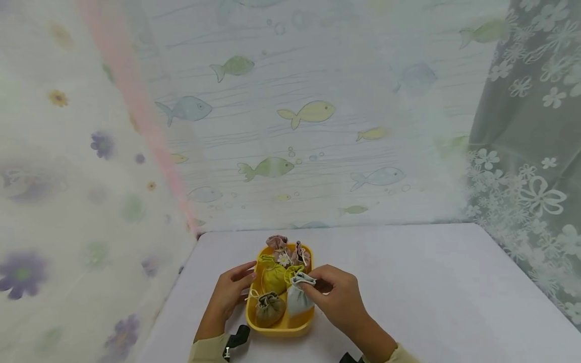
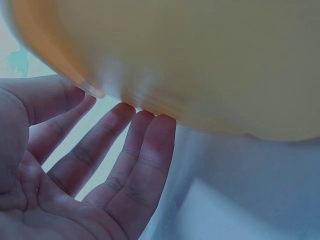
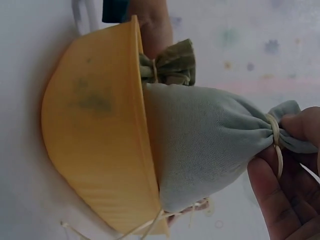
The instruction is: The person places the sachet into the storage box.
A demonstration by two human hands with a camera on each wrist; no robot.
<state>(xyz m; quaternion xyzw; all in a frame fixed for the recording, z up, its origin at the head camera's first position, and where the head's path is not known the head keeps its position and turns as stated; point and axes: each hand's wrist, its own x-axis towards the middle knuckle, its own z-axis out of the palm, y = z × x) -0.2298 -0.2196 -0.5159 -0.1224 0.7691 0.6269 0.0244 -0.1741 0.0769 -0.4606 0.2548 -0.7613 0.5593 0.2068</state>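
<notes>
A yellow divided tray (image 1: 280, 331) stands on the table with several small drawstring pouches in it. My right hand (image 1: 339, 296) pinches the gathered neck of a pale grey-blue drawstring pouch (image 3: 210, 135); its lower part is at the front right compartment, partly behind the tray wall in the right wrist view. My left hand (image 1: 230, 291) touches the tray's left outer side with fingers (image 2: 155, 150) fairly straight. An olive-brown pouch (image 1: 270, 310) sits front left. Behind it is a yellow-green pouch (image 1: 274, 278), with another yellow one partly hidden by the grey-blue pouch.
Pinkish patterned pouches (image 1: 278, 243) fill the tray's far end. The white table (image 1: 408, 292) extends around the tray. A fish-print curtain (image 1: 290, 126) hangs behind the table, with a flowered curtain at left and a grey lace one at right.
</notes>
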